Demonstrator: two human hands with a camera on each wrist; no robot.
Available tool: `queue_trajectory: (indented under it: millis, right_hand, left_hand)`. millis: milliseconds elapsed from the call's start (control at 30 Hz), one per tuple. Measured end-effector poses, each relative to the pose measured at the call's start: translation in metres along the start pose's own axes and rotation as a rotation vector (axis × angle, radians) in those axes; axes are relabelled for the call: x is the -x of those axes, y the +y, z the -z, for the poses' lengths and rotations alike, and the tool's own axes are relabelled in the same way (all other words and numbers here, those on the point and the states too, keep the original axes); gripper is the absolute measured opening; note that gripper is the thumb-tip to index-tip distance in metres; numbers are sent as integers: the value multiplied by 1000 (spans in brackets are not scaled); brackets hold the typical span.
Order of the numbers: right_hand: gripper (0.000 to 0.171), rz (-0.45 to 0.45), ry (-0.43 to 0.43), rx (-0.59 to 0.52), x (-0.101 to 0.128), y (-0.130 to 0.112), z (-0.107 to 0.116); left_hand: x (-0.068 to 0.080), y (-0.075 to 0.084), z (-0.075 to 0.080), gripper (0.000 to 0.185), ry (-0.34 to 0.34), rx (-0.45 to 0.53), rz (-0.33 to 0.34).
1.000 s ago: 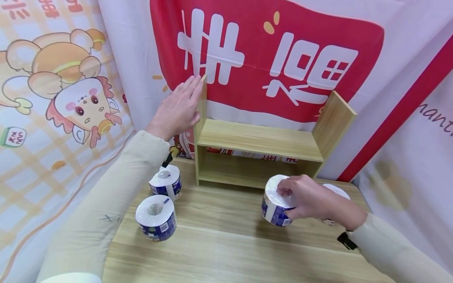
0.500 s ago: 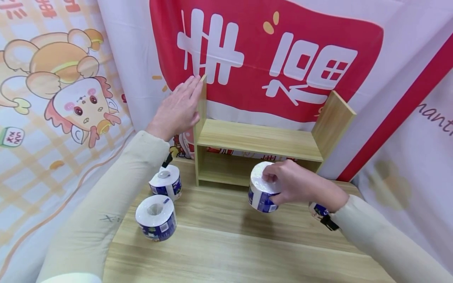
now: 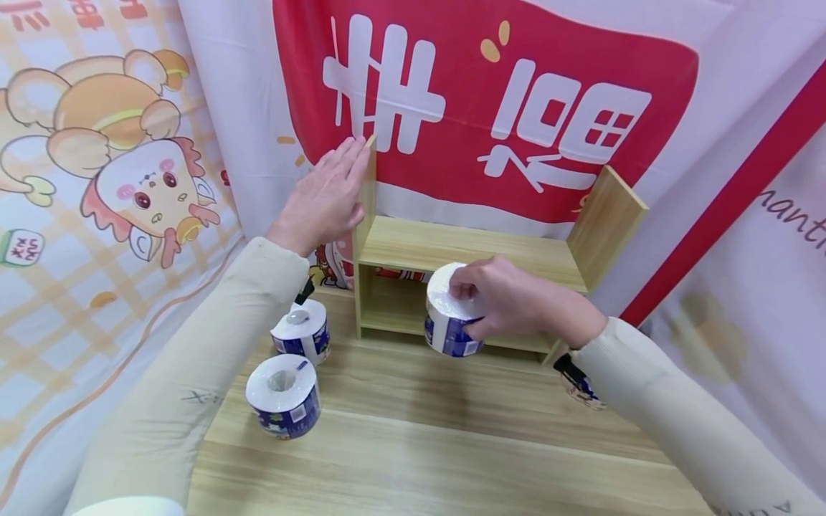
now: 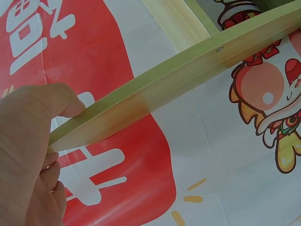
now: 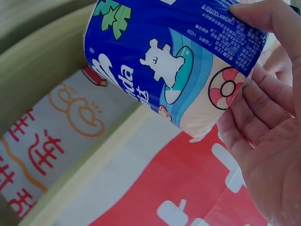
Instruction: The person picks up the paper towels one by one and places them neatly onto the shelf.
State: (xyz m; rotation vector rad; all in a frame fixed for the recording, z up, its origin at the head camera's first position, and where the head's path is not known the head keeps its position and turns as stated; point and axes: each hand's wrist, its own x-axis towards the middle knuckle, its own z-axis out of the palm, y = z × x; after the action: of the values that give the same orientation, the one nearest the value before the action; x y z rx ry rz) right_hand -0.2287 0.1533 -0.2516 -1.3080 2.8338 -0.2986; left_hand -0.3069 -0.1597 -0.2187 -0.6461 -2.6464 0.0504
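Observation:
My left hand (image 3: 323,195) grips the upper end of the left side panel (image 4: 141,101) of a light wooden shelf (image 3: 471,244). In the left wrist view the thumb lies on one face of the panel, with curled fingers at the other. My right hand (image 3: 516,297) holds a wrapped toilet paper roll (image 3: 445,326), white on top with a blue printed side, raised in front of the shelf's lower compartment. Its fingertips dip into the core from above while the thumb presses the outer side. The right wrist view shows the wrapper's bear print close up.
Two more toilet paper rolls stand at the left of the wooden table (image 3: 400,459), a front roll (image 3: 287,416) and a rear roll (image 3: 314,345). Another roll (image 3: 586,395) at the right is mostly behind my right sleeve. A printed cloth (image 3: 490,93) hangs behind the shelf.
My right hand has carried the toilet paper roll leftward and up, from near the table's right side to in front of the shelf. My left hand has stayed on the panel.

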Motion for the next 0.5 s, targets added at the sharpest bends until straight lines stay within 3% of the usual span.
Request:
queue_trajectory:
  millis: [500]
  right_hand:
    - [51,5,13,2,-29,-8,27]
  left_hand:
    - [1,1,0,92,-2,-1,10]
